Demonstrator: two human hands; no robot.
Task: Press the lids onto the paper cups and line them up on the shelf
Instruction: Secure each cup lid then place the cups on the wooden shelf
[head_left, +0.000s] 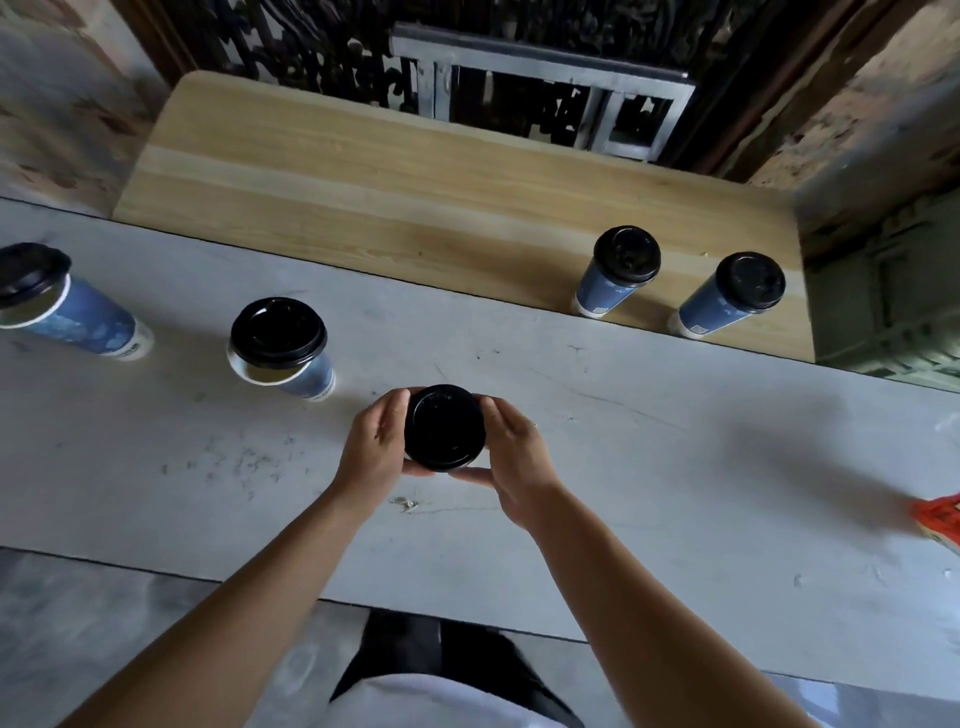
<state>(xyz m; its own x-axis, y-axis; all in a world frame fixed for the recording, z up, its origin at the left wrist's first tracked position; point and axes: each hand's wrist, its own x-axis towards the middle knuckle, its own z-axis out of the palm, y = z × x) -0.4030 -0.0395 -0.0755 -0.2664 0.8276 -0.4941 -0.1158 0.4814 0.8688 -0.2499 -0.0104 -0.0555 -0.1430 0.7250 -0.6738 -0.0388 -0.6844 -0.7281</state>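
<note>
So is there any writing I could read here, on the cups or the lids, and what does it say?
No text is readable.
left shelf cup: small print patch near the base, too small to read.
right shelf cup: the same patch, too small to read.
far-left counter cup: printed strip near the base, blurred.
held lid: faint raised marks, illegible.

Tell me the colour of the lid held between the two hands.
The lid is black; the head view, looking straight down on it, shows it best.
</note>
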